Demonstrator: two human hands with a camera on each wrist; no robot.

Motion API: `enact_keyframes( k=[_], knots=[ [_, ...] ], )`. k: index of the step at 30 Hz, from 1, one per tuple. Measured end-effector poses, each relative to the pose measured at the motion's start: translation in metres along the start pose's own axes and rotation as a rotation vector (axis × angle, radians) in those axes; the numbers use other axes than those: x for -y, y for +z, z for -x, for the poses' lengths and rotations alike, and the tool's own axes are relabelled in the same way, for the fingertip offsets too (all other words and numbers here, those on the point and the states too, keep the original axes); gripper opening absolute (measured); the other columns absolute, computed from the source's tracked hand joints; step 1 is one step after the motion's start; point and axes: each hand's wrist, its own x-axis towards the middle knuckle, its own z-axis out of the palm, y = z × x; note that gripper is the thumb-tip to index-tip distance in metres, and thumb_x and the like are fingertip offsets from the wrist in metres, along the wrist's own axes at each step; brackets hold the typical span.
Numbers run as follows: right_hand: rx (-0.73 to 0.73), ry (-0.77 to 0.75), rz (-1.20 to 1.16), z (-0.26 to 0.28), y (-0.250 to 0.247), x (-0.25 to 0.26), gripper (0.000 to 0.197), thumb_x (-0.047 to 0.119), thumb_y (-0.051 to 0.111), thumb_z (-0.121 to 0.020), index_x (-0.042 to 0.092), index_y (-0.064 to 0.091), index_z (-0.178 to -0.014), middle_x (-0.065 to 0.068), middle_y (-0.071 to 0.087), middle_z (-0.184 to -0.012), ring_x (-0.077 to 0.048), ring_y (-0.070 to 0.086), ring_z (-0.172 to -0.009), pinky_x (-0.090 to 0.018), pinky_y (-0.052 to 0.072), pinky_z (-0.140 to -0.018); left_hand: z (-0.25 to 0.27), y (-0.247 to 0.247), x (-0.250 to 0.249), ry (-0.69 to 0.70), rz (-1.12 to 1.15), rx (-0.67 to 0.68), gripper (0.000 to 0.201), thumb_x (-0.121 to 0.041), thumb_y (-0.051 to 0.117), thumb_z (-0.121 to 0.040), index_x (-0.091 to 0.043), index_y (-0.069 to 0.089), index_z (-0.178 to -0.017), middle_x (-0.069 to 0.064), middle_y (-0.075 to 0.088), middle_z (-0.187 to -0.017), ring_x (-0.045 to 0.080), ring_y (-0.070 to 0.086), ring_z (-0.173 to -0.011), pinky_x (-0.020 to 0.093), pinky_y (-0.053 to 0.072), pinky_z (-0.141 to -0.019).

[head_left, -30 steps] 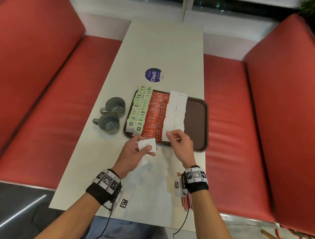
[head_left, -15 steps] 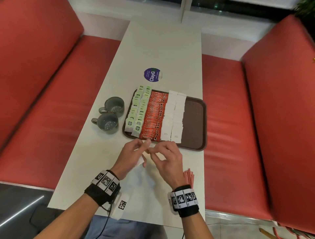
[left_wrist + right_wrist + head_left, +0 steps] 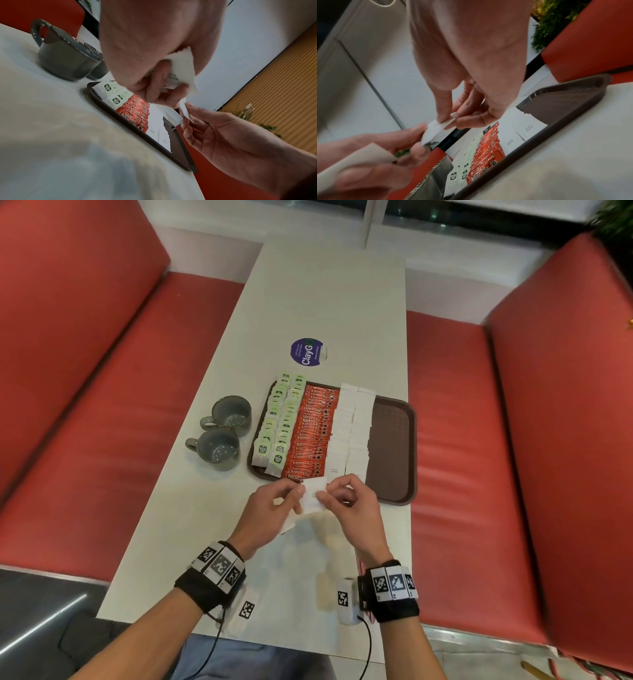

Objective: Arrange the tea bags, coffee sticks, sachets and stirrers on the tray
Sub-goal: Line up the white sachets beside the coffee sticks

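A brown tray (image 3: pixel 394 446) holds rows of green tea bags (image 3: pixel 278 422), red coffee sticks (image 3: pixel 312 433) and white sugar sachets (image 3: pixel 352 436); its right part is bare. Just in front of the tray's near edge my left hand (image 3: pixel 297 498) grips a small stack of white sachets (image 3: pixel 181 73). My right hand (image 3: pixel 328 492) pinches the top sachet (image 3: pixel 313 495) of that stack between thumb and forefinger, as the right wrist view shows at the sachet (image 3: pixel 435 129). Red-and-white stirrers (image 3: pixel 359 564) lie on the table, mostly hidden under my right wrist.
Two grey mugs (image 3: pixel 230 413) (image 3: pixel 216 449) stand left of the tray. A round purple sticker (image 3: pixel 308 351) lies on the white table (image 3: pixel 329 302) beyond it. Red benches (image 3: pixel 462 440) run along both sides.
My right hand left the sachet row on the tray, came back to my left hand and took hold of a sachet from the stack there. The left hand rose slightly.
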Motion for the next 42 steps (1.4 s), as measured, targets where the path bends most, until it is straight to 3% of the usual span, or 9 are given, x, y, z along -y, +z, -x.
enact_keyframes(
  k=[2,6,10,15,22,28,33,39,42],
  knots=[
    [-0.057,0.057,-0.001,-0.009,-0.005,-0.004,0.023,0.020,0.088,-0.093,0.015,0.067,-0.100,-0.004,0.078,-0.079,-0.014,0.070,-0.076,-0.031,0.056,-0.079,0.000,-0.001,0.000,-0.101,0.034,-0.029,0.041,-0.049,0.052,-0.111,-0.022,0.077,-0.093,0.002,0.067,-0.074,0.014,0.058,-0.060,0.030,0.046,-0.051],
    [-0.103,0.159,0.026,-0.031,-0.018,-0.020,0.022,0.022,0.085,-0.096,0.020,0.065,-0.107,-0.002,0.083,-0.092,-0.014,0.076,-0.089,-0.037,0.059,-0.091,-0.002,-0.006,0.007,-0.293,0.061,-0.056,0.056,-0.056,0.042,-0.112,-0.016,0.077,-0.094,0.003,0.060,-0.073,0.018,0.056,-0.056,0.030,0.044,-0.054],
    [-0.095,0.206,-0.016,-0.050,-0.023,-0.034,0.015,0.010,0.073,-0.103,0.018,0.067,-0.115,-0.007,0.082,-0.101,-0.021,0.076,-0.097,-0.039,0.063,-0.095,-0.003,-0.010,0.013,-0.362,0.103,-0.034,0.044,-0.041,0.046,-0.114,-0.013,0.077,-0.100,0.008,0.065,-0.084,0.014,0.062,-0.060,0.028,0.049,-0.060],
    [-0.173,0.175,0.139,-0.064,-0.024,-0.039,0.019,0.007,0.073,-0.101,0.022,0.067,-0.112,0.003,0.081,-0.092,-0.013,0.075,-0.089,-0.034,0.062,-0.087,-0.004,-0.014,0.017,-0.359,0.223,-0.012,0.021,-0.018,0.055,-0.109,-0.013,0.076,-0.108,0.010,0.071,-0.103,0.016,0.073,-0.088,0.031,0.055,-0.072],
    [-0.203,0.142,0.310,-0.076,-0.015,-0.045,0.017,0.011,0.076,-0.096,0.024,0.066,-0.102,0.007,0.079,-0.084,-0.018,0.075,-0.094,-0.047,0.060,-0.098,-0.003,-0.014,0.019,-0.304,0.131,0.013,0.029,-0.009,0.060,-0.102,-0.030,0.070,-0.118,0.012,0.069,-0.117,0.026,0.071,-0.110,0.031,0.051,-0.078],
    [-0.170,0.152,0.194,-0.074,-0.017,-0.038,0.016,0.022,0.081,-0.095,0.029,0.076,-0.109,0.009,0.081,-0.096,-0.010,0.076,-0.096,-0.040,0.064,-0.093,-0.004,-0.018,0.022,-0.250,0.124,-0.013,0.028,-0.016,0.066,-0.103,-0.041,0.071,-0.113,0.007,0.072,-0.115,0.028,0.068,-0.110,0.037,0.051,-0.082],
    [-0.061,-0.029,0.097,-0.056,-0.018,-0.016,0.009,0.027,0.083,-0.098,0.033,0.084,-0.105,0.008,0.075,-0.114,-0.017,0.071,-0.104,-0.033,0.059,-0.096,-0.005,-0.014,0.016,-0.238,0.114,-0.024,0.026,-0.014,0.064,-0.103,-0.038,0.073,-0.112,0.005,0.074,-0.111,0.027,0.068,-0.111,0.036,0.051,-0.082],
    [0.072,-0.172,-0.022,-0.031,-0.021,0.000,0.019,-0.006,0.074,-0.098,0.011,0.082,-0.104,-0.003,0.080,-0.107,-0.020,0.075,-0.102,-0.034,0.061,-0.091,-0.006,-0.004,0.004,-0.144,0.160,0.003,0.025,-0.015,0.061,-0.109,-0.028,0.082,-0.107,-0.004,0.076,-0.110,0.015,0.070,-0.108,0.027,0.052,-0.086],
    [0.077,-0.209,0.004,-0.022,-0.018,0.001,0.016,-0.003,0.078,-0.096,0.011,0.084,-0.101,-0.003,0.083,-0.105,-0.023,0.079,-0.102,-0.033,0.060,-0.092,-0.008,0.005,-0.005,-0.116,0.265,0.028,0.024,-0.025,0.060,-0.111,-0.019,0.081,-0.120,-0.008,0.079,-0.112,0.009,0.069,-0.105,0.017,0.053,-0.085]
  ],
)
